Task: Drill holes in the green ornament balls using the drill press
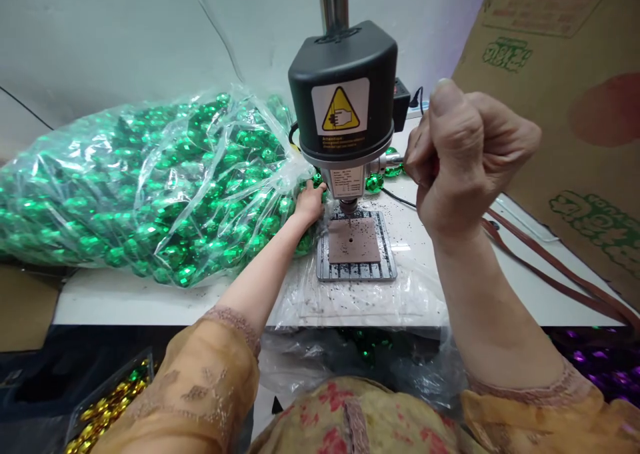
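Note:
A small black drill press (345,87) with a yellow warning label stands in front of me. My right hand (460,154) is closed in a fist around the feed handle (393,161) on its right side. At the mouth of a clear plastic bag (215,194), full of shiny green faceted balls, my left hand (311,203) has its fingers curled at a green faceted ball (317,179); the fingers partly hide it. Under the chuck (349,205), a brown square block (354,242) with a small hole lies on the slotted metal base (357,273).
Dark shavings are scattered on the white table (150,301) around the base. Another green ball (374,183) lies behind the drill. A large cardboard box (550,107) stands at right, with brown straps (555,267) beside it. Golden pieces (107,407) fill a container below left.

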{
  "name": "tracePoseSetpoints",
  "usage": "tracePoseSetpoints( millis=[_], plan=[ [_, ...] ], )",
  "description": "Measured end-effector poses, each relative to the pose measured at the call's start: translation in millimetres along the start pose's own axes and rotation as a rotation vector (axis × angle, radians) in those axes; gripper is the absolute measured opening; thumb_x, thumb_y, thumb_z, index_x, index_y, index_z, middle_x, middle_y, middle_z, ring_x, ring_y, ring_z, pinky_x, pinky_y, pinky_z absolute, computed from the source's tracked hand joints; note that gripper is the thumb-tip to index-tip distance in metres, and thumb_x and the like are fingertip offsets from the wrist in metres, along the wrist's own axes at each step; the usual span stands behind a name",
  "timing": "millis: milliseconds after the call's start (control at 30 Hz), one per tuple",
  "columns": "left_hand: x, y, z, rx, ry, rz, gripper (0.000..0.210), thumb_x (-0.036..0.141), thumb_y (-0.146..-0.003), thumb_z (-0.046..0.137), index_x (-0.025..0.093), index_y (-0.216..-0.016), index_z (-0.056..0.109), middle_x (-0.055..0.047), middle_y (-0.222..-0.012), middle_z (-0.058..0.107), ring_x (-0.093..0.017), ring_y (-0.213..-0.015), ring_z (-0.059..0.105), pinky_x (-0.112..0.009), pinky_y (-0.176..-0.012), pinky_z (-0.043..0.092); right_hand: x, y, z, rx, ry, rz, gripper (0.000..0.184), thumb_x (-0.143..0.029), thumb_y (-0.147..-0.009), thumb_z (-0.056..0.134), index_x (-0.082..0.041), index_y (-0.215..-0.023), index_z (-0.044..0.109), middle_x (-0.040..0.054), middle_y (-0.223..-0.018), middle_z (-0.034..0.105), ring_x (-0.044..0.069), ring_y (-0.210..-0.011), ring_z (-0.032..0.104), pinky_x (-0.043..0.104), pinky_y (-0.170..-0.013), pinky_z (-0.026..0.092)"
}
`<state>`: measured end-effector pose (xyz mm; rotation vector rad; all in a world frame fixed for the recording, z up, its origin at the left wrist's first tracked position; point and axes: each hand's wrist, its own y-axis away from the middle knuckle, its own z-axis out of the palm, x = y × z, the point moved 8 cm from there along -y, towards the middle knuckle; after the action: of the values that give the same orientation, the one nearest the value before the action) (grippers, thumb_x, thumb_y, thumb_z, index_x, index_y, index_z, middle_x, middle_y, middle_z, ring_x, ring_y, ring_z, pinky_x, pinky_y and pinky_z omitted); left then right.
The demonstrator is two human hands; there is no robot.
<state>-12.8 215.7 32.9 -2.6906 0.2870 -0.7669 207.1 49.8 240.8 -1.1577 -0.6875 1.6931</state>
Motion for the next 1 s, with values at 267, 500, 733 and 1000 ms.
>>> tracePoseSetpoints(
  millis=[267,500,733,1000],
  plan=[
    [18.9,37.8,-38.4,0.083,-0.083,0.172,0.04,0.014,-0.082,0.062,0.02,-0.121,0.066,-0.015,-0.126,0.051,-0.033,-0.122,0.05,-0.046,-0.105,0.045,2.8,2.1,-1.2,-0.032,-0.021,0.005,0.045,-0.027,-0.09,0.065,-0.019,-0.049,0.049,-0.0069,-0.043,0.036,0.003,-0.038,0.032,0.026,-0.041,0.023],
    [37.6,74.3,-65.7,0.19,-0.205,0.216,0.033,0.015,-0.084,0.064,0.023,-0.116,0.067,-0.016,-0.132,0.048,-0.034,-0.125,0.05,-0.048,-0.105,0.044,2.3,3.5,-1.6,-0.009,-0.063,0.009,0.044,-0.021,-0.09,0.063,-0.017,-0.049,0.049,-0.0065,-0.044,0.038,0.002,-0.038,0.033,0.025,-0.041,0.023],
    [55.6,109.9,-64.8,0.178,0.419,0.074,0.044,0.035,-0.089,0.065,0.024,-0.128,0.049,-0.01,-0.117,0.062,-0.023,-0.11,0.063,-0.04,-0.097,0.052,1.1,3.5,-1.1,-0.046,-0.046,-0.003,0.044,-0.025,-0.09,0.065,-0.017,-0.05,0.049,-0.0067,-0.043,0.037,0.002,-0.039,0.033,0.025,-0.041,0.023],
    [40.1,151.1,-13.3,-0.078,0.888,-0.28,0.041,0.045,-0.093,0.055,0.023,-0.128,0.054,-0.008,-0.113,0.069,-0.017,-0.096,0.067,-0.03,-0.081,0.056,0.1,4.0,-1.6,-0.043,-0.027,0.012,0.045,-0.024,-0.092,0.062,-0.017,-0.05,0.048,-0.0076,-0.043,0.038,0.002,-0.039,0.034,0.024,-0.043,0.024]
  ],
)
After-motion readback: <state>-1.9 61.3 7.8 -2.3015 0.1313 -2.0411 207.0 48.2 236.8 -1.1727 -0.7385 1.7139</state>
